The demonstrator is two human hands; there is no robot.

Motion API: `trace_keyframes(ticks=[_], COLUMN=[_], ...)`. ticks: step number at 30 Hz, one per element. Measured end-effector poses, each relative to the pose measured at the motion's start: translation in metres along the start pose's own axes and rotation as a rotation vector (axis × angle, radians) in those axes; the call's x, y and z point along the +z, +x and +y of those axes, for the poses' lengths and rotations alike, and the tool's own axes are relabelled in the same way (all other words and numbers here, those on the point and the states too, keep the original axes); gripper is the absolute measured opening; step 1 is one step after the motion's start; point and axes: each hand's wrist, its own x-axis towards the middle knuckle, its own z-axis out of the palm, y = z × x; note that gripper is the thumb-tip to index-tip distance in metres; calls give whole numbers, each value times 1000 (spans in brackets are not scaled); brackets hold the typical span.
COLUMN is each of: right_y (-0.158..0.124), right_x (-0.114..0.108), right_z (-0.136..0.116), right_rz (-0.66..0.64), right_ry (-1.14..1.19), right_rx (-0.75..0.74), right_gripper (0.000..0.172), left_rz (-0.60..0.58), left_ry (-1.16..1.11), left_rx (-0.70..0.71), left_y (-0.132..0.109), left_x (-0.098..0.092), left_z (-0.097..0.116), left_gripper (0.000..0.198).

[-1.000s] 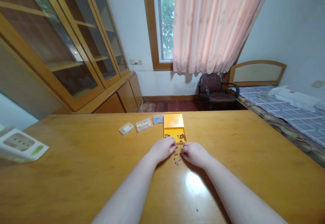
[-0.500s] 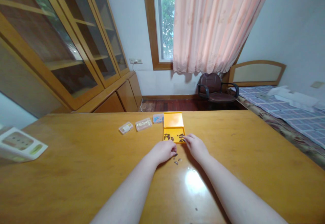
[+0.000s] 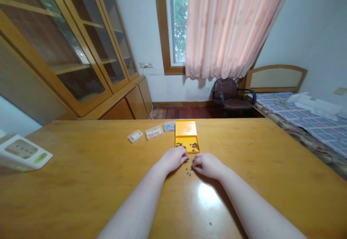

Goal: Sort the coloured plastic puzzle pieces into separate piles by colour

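Note:
An open yellow box [image 3: 187, 140] lies on the table, its lid folded back, with several small dark pieces [image 3: 194, 145] in its tray. My left hand [image 3: 175, 158] is closed at the box's near left corner, a small dark piece [image 3: 187, 159] pinched at its fingertips. Just below the near right corner, my right hand [image 3: 206, 165] has its fingertips pressed together on the tabletop, on a small dark piece [image 3: 192, 168]. Between the hands and slightly nearer me, a few loose dark pieces [image 3: 189, 174] lie on the wood.
Left of the yellow box sit clear plastic cases, one with blue bits [image 3: 170, 126], one with pale bits [image 3: 154, 133] and a smaller one [image 3: 135, 136]. A white container [image 3: 24, 153] stands at the table's left. One dark speck [image 3: 210, 224] lies near me.
My right hand has drawn back from inside the yellow box to the loose pieces on the table. My left hand has moved slightly up toward the box with its piece.

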Motion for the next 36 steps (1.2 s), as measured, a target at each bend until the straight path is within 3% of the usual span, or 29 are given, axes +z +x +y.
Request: trace_keyframes(ticks=[3,6,9,13,16,20,27,36], right_y=[1,1,-1,-2,-3,-2,0,0], right_x=[0,0,-2,-5,-5,-3,-1,-2], right_z=[-4,-7,-8,-7,-7,-8,-9,-8], right_rz=[8,20,31,30,15,8,18,-2], right_ry=[-76,-98,-82,-43,-67,-90,-135,-149], right_rx=[6,3,-13,-30,-24,-27,-21,-28], right_gripper=[20,21,21,19,19,20,20,20], left_rz=[172,234,176,-13,-166,-264,-262,-199], left_ry=[-43,-39,-14,-16,-81,-139,-128,-82], left_rx=[-49,-129,-112,2,50,75,176,66], left_y=[3,4,2,-5,-7,-6,-3,-2], left_x=[-3,-4,-6,-8,-8,-7,0,6], left_z=[-4,-8,-11,-13,-12,-9,-6,-8], left_gripper=[15,17,17,12,20,27,13,12])
